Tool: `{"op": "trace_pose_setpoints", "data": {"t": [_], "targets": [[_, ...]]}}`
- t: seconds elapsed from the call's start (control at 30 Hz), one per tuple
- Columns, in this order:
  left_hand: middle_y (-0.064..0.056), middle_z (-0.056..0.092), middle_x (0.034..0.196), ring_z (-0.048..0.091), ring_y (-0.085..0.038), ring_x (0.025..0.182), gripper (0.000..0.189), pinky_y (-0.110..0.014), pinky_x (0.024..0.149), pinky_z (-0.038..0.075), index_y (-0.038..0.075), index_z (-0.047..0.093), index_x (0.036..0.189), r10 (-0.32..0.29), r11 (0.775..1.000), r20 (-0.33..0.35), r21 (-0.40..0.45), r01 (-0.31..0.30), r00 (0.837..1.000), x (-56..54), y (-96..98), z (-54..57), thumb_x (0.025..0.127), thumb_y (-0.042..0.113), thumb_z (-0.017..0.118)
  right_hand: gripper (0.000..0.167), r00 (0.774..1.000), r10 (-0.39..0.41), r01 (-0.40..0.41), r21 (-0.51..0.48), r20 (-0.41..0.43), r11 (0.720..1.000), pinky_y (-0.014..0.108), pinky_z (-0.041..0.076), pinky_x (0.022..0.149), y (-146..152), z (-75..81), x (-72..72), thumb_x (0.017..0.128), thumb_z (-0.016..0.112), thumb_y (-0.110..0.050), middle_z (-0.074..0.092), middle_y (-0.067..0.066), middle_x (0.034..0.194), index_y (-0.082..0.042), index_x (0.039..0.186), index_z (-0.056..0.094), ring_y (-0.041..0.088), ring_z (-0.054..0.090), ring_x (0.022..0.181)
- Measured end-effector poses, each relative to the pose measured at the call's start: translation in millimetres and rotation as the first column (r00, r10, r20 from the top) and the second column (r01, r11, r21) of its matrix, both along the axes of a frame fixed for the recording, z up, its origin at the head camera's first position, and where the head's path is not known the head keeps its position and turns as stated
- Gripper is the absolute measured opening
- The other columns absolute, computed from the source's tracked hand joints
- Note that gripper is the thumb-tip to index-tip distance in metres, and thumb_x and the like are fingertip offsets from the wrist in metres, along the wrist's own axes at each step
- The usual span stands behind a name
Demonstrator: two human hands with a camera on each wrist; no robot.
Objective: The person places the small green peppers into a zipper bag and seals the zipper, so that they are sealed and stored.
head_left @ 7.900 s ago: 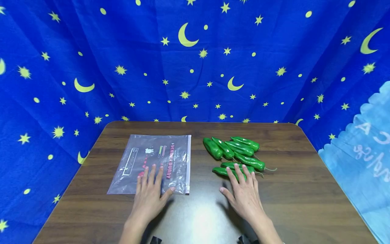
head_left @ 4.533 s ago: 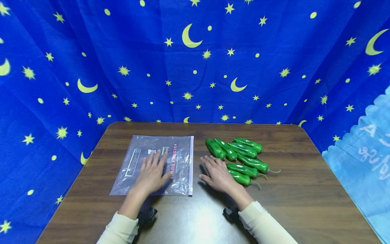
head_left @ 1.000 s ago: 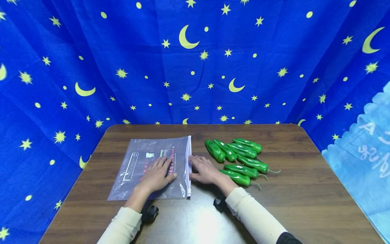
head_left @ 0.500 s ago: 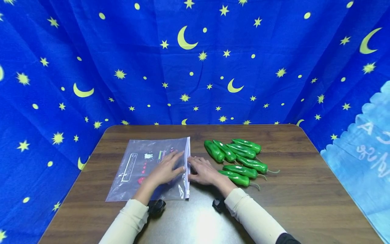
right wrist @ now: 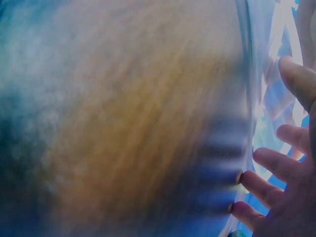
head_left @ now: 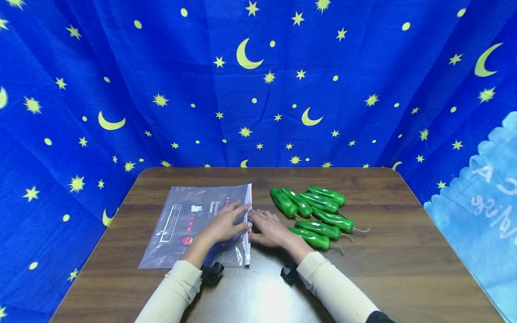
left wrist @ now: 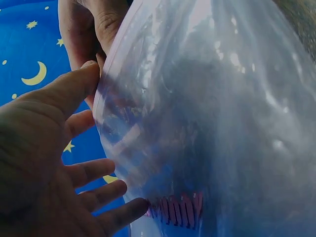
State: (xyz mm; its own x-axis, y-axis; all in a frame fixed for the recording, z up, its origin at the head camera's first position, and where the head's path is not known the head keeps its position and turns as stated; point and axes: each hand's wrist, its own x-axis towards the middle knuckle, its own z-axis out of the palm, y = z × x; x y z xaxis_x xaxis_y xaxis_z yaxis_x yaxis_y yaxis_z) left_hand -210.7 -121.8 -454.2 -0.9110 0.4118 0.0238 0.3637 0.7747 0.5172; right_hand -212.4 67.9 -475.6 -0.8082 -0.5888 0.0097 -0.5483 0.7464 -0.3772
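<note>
A clear zip bag (head_left: 169,242) with pink print lies flat on the wooden table, its slider edge running along the right side. My left hand (head_left: 220,226) rests over the bag's right part, thumb and index finger reaching to the zip strip (head_left: 248,231). In the left wrist view, the left hand's fingers (left wrist: 101,195) are spread and loosely bent beside the bag's edge. From the other side, my right hand (head_left: 270,229) touches the same strip with its fingertips. In the right wrist view, the right hand's fingers (right wrist: 266,190) lie apart, fairly straight. Any pinch on the strip is hard to make out.
Several green peppers (head_left: 323,229) lie in a loose group just right of my right hand. The wooden table (head_left: 387,269) reaches back to a blue curtain (head_left: 194,80) with moons and stars. A light blue cloth (head_left: 476,211) hangs at the right.
My right hand has moved left from the peppers to the bag's zip edge. My left hand has slid right across the bag to that edge. The peppers have stayed put.
</note>
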Motion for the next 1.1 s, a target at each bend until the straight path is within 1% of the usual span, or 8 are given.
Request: {"op": "trace_pose_setpoints", "data": {"t": [0.2, 0.33, 0.57, 0.7, 0.87, 1.1], "targets": [[-0.021, 0.034, 0.149, 0.032, -0.044, 0.136, 0.059, -0.063, 0.107, 0.031, 0.021, 0.046, 0.14, 0.0, 1.0, -0.006, 0.002, 0.0, 1.0, 0.0, 0.5, -1.3, 0.088, 0.04, 0.063, 0.069, 1.0, -0.003, 0.003, -0.007, 0.016, 1.0, 0.057, 0.032, 0.109, -0.9, 0.8, 1.7, 0.087, 0.06, -0.048, 0.04, 0.012, 0.148, -0.018, 0.144, 0.037, 0.035, 0.038, 0.135], [-0.022, 0.034, 0.149, 0.032, -0.044, 0.136, 0.059, -0.063, 0.107, 0.031, 0.02, 0.046, 0.14, 0.004, 1.0, -0.009, 0.001, -0.004, 1.0, -0.3, 1.2, -1.7, 0.087, 0.04, 0.063, 0.069, 1.0, -0.001, 0.001, -0.004, 0.007, 1.0, 0.055, 0.033, 0.109, -1.4, 0.5, 1.9, 0.087, 0.06, -0.047, 0.04, 0.014, 0.147, -0.016, 0.144, 0.038, 0.035, 0.038, 0.135], [-0.021, 0.033, 0.15, 0.03, -0.043, 0.138, 0.06, -0.063, 0.108, 0.031, 0.023, 0.045, 0.141, 0.015, 1.0, 0.019, -0.014, -0.015, 1.0, -0.5, 2.2, -0.9, 0.087, 0.043, 0.063, 0.069, 1.0, -0.001, 0.002, -0.015, 0.016, 1.0, 0.055, 0.033, 0.109, -2.9, -0.6, 2.5, 0.086, 0.061, -0.047, 0.042, 0.016, 0.145, -0.015, 0.143, 0.038, 0.035, 0.04, 0.134], [-0.021, 0.034, 0.149, 0.032, -0.044, 0.136, 0.062, -0.062, 0.107, 0.032, 0.022, 0.045, 0.141, 0.015, 1.0, 0.018, -0.018, -0.014, 1.0, -0.5, 2.1, -1.3, 0.086, 0.043, 0.064, 0.069, 1.0, 0.003, -0.003, -0.015, 0.023, 1.0, 0.056, 0.033, 0.109, -3.4, -0.6, 3.1, 0.086, 0.062, -0.046, 0.043, 0.016, 0.145, -0.016, 0.144, 0.038, 0.034, 0.04, 0.134], [-0.021, 0.034, 0.149, 0.033, -0.044, 0.136, 0.063, -0.062, 0.107, 0.032, 0.019, 0.045, 0.141, 0.019, 1.0, 0.019, -0.012, -0.019, 1.0, -0.4, 0.9, -1.4, 0.085, 0.04, 0.065, 0.072, 0.999, 0.002, -0.002, -0.015, 0.043, 1.0, 0.059, 0.03, 0.11, -3.4, -0.2, 3.2, 0.086, 0.061, -0.047, 0.039, 0.015, 0.148, -0.017, 0.146, 0.035, 0.036, 0.036, 0.136], [-0.022, 0.031, 0.15, 0.031, -0.044, 0.137, 0.065, -0.063, 0.109, 0.029, 0.016, 0.041, 0.142, 0.031, 1.0, 0.062, -0.004, -0.031, 0.998, 0.5, -1.0, 0.8, 0.085, 0.036, 0.066, 0.069, 1.0, 0.01, -0.01, 0.008, 0.027, 1.0, 0.062, 0.029, 0.109, -3.7, -1.9, 2.8, 0.087, 0.059, -0.051, 0.037, 0.01, 0.15, -0.017, 0.143, 0.04, 0.035, 0.034, 0.138]]}}
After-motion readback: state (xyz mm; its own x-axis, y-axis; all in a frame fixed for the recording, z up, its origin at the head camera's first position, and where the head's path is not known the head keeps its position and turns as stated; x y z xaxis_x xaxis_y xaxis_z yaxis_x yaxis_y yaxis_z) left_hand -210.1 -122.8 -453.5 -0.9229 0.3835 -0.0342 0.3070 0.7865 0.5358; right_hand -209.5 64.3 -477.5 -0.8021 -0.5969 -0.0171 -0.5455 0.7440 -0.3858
